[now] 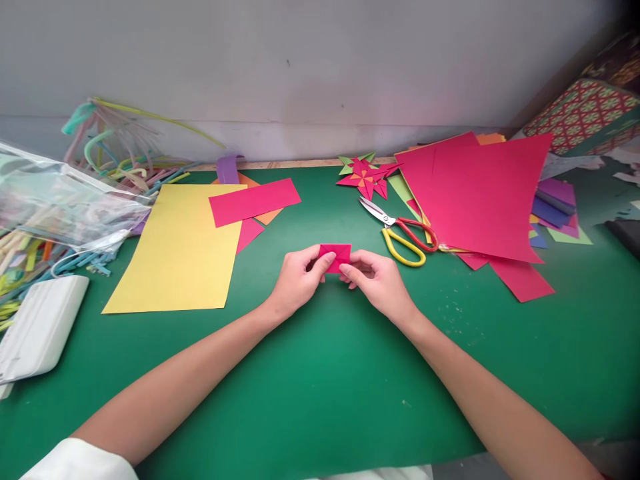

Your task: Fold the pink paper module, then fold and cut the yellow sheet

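Note:
A small folded piece of red paper (336, 252), creased across its face, is held between both hands above the green table. My left hand (301, 277) pinches its left side, thumb on top. On the right side, my right hand (376, 281) grips it with thumb and fingers. Beyond the hands lie folded paper stars (364, 177) in red, green and orange. Scissors (400, 230) with one yellow and one red handle loop rest to the right, blades pointing away to the left.
At left are a yellow sheet (183, 253), a red strip (255, 202), a white device (47, 325), and pipe cleaners (107, 150) beside clear plastic bags (65, 193). Large red sheets (480, 193) and coloured scraps (555, 203) lie at right, near a patterned box (583, 113). A wall (310, 67) stands behind the table (350, 380).

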Demonstrator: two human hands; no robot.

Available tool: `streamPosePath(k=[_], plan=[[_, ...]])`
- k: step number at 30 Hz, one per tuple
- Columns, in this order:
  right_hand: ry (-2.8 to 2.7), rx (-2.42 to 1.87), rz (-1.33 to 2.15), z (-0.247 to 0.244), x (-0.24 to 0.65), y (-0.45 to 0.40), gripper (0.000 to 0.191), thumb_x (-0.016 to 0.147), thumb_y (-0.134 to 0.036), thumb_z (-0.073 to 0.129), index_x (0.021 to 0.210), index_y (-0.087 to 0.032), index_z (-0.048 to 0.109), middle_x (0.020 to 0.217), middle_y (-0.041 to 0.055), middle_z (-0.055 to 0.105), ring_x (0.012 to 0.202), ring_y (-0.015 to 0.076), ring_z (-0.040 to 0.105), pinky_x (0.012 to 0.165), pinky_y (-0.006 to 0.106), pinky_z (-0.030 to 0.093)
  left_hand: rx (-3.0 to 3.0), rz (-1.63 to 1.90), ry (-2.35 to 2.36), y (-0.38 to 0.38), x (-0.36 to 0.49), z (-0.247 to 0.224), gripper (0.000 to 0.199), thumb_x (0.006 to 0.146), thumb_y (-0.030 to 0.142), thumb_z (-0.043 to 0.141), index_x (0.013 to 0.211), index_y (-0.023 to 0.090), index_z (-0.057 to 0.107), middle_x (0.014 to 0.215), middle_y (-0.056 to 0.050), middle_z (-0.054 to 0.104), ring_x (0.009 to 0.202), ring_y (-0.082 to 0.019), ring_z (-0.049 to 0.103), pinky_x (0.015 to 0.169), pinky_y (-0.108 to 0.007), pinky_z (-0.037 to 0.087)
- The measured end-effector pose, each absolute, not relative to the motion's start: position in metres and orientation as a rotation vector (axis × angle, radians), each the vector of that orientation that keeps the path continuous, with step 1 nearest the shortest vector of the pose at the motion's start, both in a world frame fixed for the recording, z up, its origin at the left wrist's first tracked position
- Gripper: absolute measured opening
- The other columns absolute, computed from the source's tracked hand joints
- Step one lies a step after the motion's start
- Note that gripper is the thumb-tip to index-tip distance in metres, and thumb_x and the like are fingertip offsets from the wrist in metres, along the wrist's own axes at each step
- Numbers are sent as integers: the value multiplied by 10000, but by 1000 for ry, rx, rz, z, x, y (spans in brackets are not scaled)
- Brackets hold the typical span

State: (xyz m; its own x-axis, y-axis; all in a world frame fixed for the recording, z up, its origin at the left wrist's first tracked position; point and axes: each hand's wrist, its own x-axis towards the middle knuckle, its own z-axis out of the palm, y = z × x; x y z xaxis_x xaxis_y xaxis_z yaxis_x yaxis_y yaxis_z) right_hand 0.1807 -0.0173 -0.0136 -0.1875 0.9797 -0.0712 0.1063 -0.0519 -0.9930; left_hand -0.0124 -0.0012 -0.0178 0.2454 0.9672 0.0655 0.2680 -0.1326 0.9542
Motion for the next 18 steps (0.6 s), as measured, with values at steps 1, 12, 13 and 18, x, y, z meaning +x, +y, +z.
streamPosePath(k=[1,12,13,18], plan=[[-1399,-1218,1342,-13,182,-17,276,902,-442,769,1058,-220,717,837,43,765,771,231,735,653,333,593,1580,980,1198,0,-13,-19,399,1014,517,587,820,182,681,633,17,603,588,-133,547,582,-263,404],[-1883,-1019,793,-5,192,-16,242,1013,-233,634,1192,-315,775,1217,64,710,1167,251,666,1070,428,515,1319,1140,1110,4,-13,-18,402,1020,547,574,868,184,657,626,24,555,564,-103,497,532,-233,398],[-1866,-1023,792,-6,192,-15,252,1008,-233,643,1209,-314,771,1226,65,709,1172,254,663,1062,428,523,1276,1174,1088,4,-12,-19,364,1026,538,567,953,194,657,668,24,565,572,-101,496,519,-227,394],[-1741,-1029,780,-8,196,-7,275,1001,-231,645,1243,-297,758,1263,71,688,1173,240,653,977,383,576,1112,1314,1013,8,-9,-23,320,1027,480,582,1247,251,548,879,13,580,604,-94,495,466,-206,384]])
